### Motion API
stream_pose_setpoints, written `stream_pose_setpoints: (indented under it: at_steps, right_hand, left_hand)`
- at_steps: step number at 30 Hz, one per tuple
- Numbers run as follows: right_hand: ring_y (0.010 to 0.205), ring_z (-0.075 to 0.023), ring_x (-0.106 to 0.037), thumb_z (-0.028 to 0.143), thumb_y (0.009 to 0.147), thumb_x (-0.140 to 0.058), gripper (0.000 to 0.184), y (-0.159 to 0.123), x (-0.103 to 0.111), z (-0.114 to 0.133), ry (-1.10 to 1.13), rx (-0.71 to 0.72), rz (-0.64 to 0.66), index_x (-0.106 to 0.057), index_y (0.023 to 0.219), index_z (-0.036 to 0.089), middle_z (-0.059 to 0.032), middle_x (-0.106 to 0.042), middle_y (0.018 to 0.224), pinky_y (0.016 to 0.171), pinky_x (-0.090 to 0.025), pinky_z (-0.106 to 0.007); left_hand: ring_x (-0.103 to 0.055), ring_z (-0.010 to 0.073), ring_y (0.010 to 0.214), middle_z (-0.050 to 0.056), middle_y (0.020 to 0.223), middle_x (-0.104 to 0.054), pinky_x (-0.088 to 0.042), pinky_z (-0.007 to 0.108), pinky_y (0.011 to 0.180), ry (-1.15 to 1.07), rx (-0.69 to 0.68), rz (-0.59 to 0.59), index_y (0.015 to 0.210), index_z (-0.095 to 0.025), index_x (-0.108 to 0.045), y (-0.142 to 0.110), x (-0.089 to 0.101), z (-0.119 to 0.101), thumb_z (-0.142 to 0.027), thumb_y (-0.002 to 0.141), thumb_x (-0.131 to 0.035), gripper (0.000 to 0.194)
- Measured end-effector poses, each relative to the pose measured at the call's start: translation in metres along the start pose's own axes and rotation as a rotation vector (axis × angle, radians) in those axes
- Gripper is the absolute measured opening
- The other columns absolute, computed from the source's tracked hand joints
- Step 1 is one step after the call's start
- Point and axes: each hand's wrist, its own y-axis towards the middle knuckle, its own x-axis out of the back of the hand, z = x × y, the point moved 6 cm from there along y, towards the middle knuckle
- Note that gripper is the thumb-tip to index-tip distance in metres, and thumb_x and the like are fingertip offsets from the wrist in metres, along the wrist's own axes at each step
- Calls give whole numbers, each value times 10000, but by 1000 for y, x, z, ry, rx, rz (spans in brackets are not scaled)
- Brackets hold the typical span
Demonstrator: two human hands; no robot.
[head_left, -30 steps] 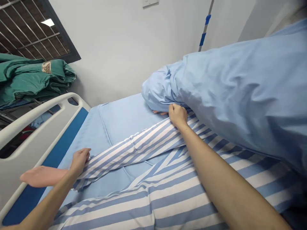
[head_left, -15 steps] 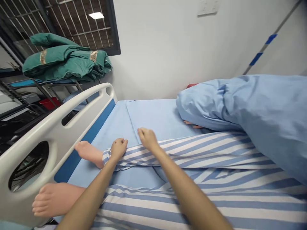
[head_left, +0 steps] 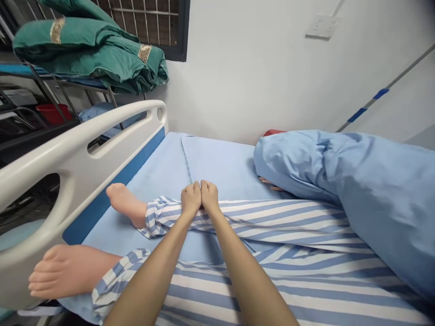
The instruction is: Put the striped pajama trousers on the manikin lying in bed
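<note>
Since the earlier view the two hands have closed in on each other: the left hand point(head_left: 190, 199) and the right hand point(head_left: 210, 197) now sit pressed together side to side, with the forearms running up from the bottom of the view in a narrow V. Both are curled, knuckles up, and rest on the upper edge of the striped pyjama trousers point(head_left: 282, 222); whether the fingers pinch the cloth cannot be told.

Just left of the hands, the trouser cuff point(head_left: 158, 217) ends at a bare foot point(head_left: 125, 203). A second cuff point(head_left: 117, 283) lies nearer, with another bare foot point(head_left: 68, 271) reaching toward the white bed rail point(head_left: 78, 149). The rail's inner edge leaves a strip of blue bed sheet point(head_left: 142, 213) beside the near foot, and more sheet lies open beyond the hands up to the head end.

To the right, a bunched blue quilt point(head_left: 367, 190) overhangs the trousers, with a sliver of skin point(head_left: 268, 183) under its edge. Farther off stand the white wall point(head_left: 238, 81) and a wall socket point(head_left: 322, 27). Green folded blankets point(head_left: 91, 50) sit on a metal rack point(head_left: 68, 86) behind the rail.
</note>
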Motion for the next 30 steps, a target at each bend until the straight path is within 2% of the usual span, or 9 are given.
stream_pose_setpoints:
  at_steps: [2, 5, 10, 13, 16, 19, 24, 27, 30]
  right_hand:
    - [524, -119, -367, 377, 821, -323, 356, 2, 0, -3, 41, -38, -24, -356, 507, 211, 34, -408, 487, 505, -286, -235]
    - [511, -117, -349, 383, 814, -330, 354, 6, 6, 1, 56, -55, 32, -338, 502, 217, 44, -366, 465, 497, -283, -238]
    - [502, -112, -349, 411, 835, -356, 392, 7, 54, 15, -45, 103, -4, -343, 498, 211, 46, -356, 467, 522, -269, -246]
    - [499, -115, -344, 430, 848, -336, 405, 0, 77, -7, -25, 34, -60, -312, 505, 216, 47, -333, 466, 513, -265, -248]
    - [498, -114, -326, 432, 852, -347, 404, -7, 80, -28, -1, 12, -72, -296, 515, 215, 51, -311, 477, 508, -256, -249]
    - [499, -110, -329, 423, 854, -356, 402, -7, 79, -34, 70, 11, -78, -313, 516, 211, 53, -312, 479, 510, -260, -246]
    - [510, -102, -346, 416, 835, -378, 379, -1, 83, -39, 244, -16, -86, -354, 523, 201, 52, -347, 491, 523, -291, -238]
    - [509, -94, -319, 417, 799, -418, 347, 3, 87, -50, 384, -68, -137, -333, 537, 206, 60, -322, 507, 501, -284, -232]
    - [495, -90, -300, 400, 777, -421, 322, 9, 92, -57, 460, -165, -175, -303, 542, 214, 66, -288, 501, 483, -276, -231]
  left_hand:
    - [-445, 135, 564, 38, 559, -554, -287, 261, 569, 116, 12, 6, 523, -191, -483, -4, -5, 4, -390, 845, -312, 416]
    - [-469, 146, 584, 54, 626, -612, -276, 271, 588, 215, -29, 67, 554, -199, -537, -7, -8, 6, -392, 852, -311, 421]
    - [-428, 139, 549, 29, 555, -560, -227, 269, 561, 295, -54, 81, 512, -206, -496, -9, -8, 4, -377, 850, -314, 421]
    - [-371, 125, 521, 2, 501, -475, -204, 265, 545, 290, -76, 89, 476, -202, -425, -10, -10, 5, -376, 841, -321, 417]
    - [-326, 113, 503, -22, 468, -378, -200, 261, 537, 267, -94, 107, 457, -198, -359, -10, -13, 1, -365, 822, -349, 402]
    - [-310, 104, 488, -36, 447, -305, -211, 257, 527, 190, -70, 101, 446, -200, -321, -10, -19, -15, -344, 794, -382, 382]
    - [-316, 94, 479, -44, 457, -302, -233, 244, 501, -91, -70, 88, 469, -206, -305, -20, -57, -51, -363, 791, -362, 364]
    - [-322, 100, 494, -40, 459, -352, -237, 244, 517, -11, -59, 100, 471, -203, -337, -35, -82, -50, -358, 787, -371, 353]
    - [-343, 109, 517, -30, 483, -416, -234, 247, 532, 114, -69, 95, 486, -201, -390, -44, -93, -41, -349, 784, -381, 332]
